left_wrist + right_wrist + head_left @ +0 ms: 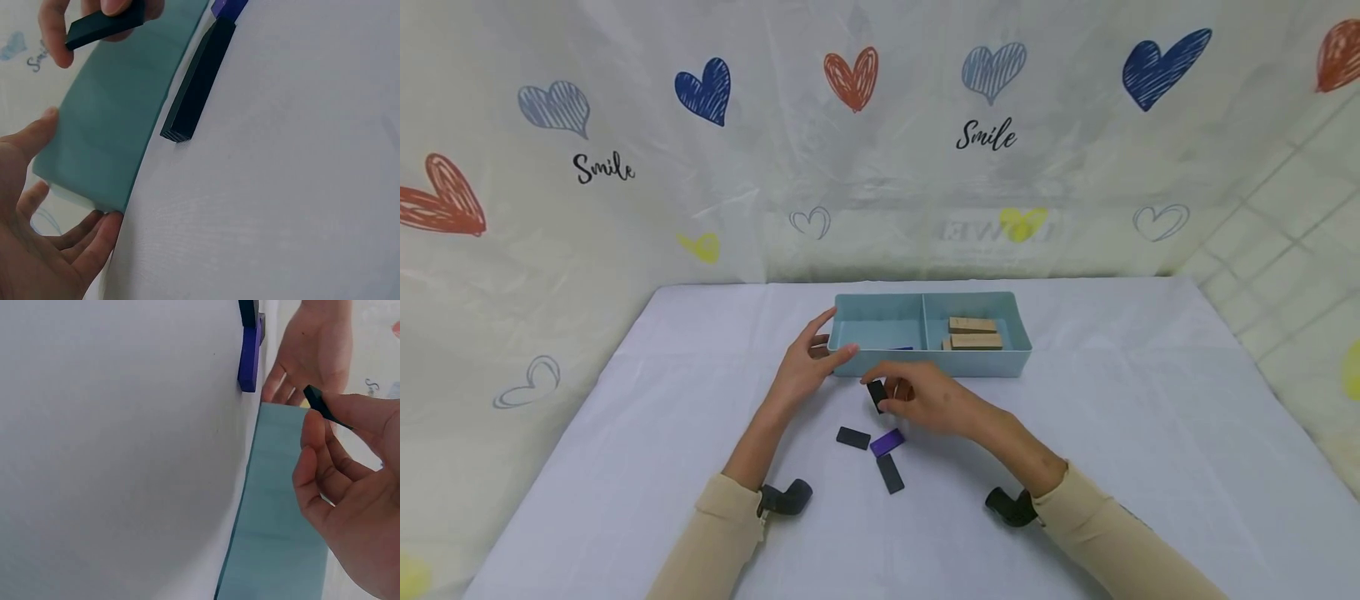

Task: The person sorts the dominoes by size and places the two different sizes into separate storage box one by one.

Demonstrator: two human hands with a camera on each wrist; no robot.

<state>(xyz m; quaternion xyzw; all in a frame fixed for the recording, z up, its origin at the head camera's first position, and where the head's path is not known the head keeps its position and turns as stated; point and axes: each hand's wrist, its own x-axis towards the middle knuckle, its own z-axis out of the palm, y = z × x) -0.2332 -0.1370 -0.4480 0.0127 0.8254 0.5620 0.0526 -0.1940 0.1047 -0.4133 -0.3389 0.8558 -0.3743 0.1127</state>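
At the left end of a light blue two-part box (977, 364), my left hand (805, 367) grips the corner, thumb on the front and fingers at the end wall. My right hand (932, 400) pinches a black block (876, 395) between thumb and fingers, just in front of the box. In the right wrist view this black block (319, 403) is tilted and held off the table. A purple block (887, 442) lies on the cloth between two black blocks, one to its left (853, 438) and another below it (890, 473).
Several plain wooden blocks (976, 341) lie in the box's right compartment. A sliver of purple-blue (904, 348) shows in the left compartment, mostly hidden by the front wall. A white cloth (1112, 400) covers the table, with a printed curtain (910, 167) behind it.
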